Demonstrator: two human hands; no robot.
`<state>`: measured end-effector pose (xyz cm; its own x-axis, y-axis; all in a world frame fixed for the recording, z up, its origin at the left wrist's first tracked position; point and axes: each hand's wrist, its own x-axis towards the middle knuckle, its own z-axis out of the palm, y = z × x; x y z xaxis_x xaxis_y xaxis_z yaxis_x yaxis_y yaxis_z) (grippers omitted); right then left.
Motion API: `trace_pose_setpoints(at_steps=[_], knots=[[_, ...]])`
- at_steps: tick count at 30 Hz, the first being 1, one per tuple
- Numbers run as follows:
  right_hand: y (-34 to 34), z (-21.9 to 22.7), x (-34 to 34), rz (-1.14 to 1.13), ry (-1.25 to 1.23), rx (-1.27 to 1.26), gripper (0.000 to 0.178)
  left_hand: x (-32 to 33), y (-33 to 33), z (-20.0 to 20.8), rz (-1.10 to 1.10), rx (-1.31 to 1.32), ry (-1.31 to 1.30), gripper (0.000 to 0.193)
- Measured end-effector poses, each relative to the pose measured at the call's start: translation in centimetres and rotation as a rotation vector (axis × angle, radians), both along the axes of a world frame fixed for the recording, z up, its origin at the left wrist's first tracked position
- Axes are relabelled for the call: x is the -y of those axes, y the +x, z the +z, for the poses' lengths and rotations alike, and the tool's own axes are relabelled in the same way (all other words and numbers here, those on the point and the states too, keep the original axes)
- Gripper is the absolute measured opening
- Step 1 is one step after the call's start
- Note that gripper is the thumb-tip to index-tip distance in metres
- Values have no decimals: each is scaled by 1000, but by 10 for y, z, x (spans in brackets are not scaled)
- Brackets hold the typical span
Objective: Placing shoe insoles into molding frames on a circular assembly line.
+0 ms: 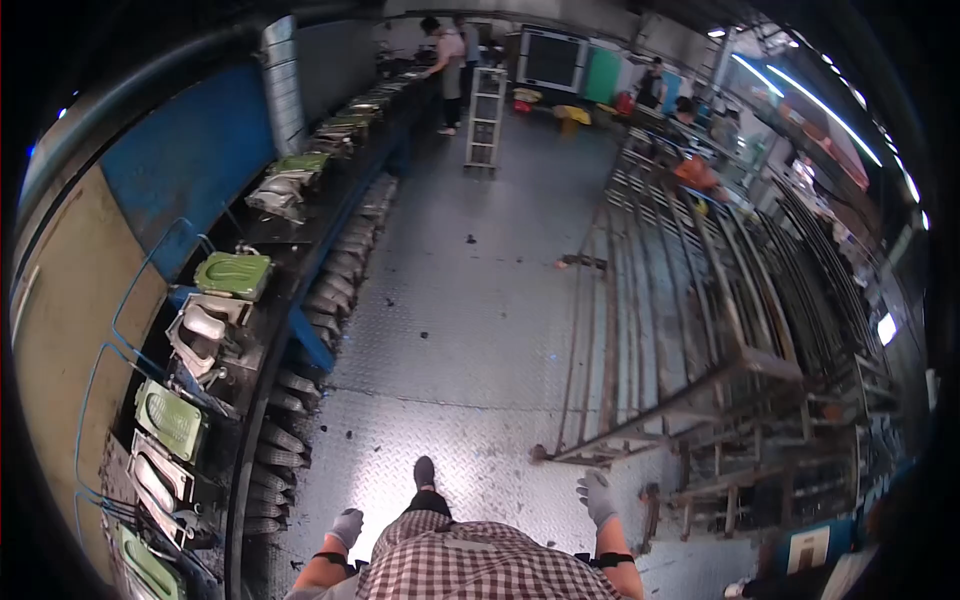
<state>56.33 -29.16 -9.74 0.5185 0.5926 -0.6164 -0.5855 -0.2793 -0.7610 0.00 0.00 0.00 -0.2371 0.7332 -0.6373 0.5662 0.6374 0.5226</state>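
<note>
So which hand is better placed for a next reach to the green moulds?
Probably the left hand: it hangs on the side of the bench bearing the green moulds, nothing visible in it. The right hand is farther, nearer the metal rack.

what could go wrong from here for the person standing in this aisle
The gloved right hand appears close to the near end of the metal rack, so it might knock or catch on a bar.
The dark shoe could strike the rack's low corner, which juts into the aisle.
Dark bits lie on the shiny metal floor ahead; stepping on one might cause a slip.
</note>
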Motion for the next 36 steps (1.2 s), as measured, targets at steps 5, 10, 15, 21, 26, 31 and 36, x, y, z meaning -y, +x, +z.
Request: trace_pose_setpoints(at_steps=[5, 10, 15, 21, 26, 31, 36], knots=[[151, 76, 37, -252, -142, 252, 35, 19, 136, -116, -501, 144, -207, 22], [234, 126, -52, -439, -69, 531, 49, -142, 205, -107, -803, 503, -196, 18], [319, 330, -200, -610, -205, 1236, 74, -247, 321, -94, -249, 412, 52, 23], [486, 449, -239, -1043, -346, 1588, 88, -298, 530, -61, -507, 685, -17, 48], [607, 485, -275, -1160, -466, 1677, 103, -328, 647, 33, -430, 778, 176, 39], [682, 504, -273, -1096, -827, 1377, 100, -379, 767, 81, -571, 765, 247, 37], [701, 501, -262, -914, -852, 1254, 75, -416, 918, 143, -958, 813, 412, 25]])
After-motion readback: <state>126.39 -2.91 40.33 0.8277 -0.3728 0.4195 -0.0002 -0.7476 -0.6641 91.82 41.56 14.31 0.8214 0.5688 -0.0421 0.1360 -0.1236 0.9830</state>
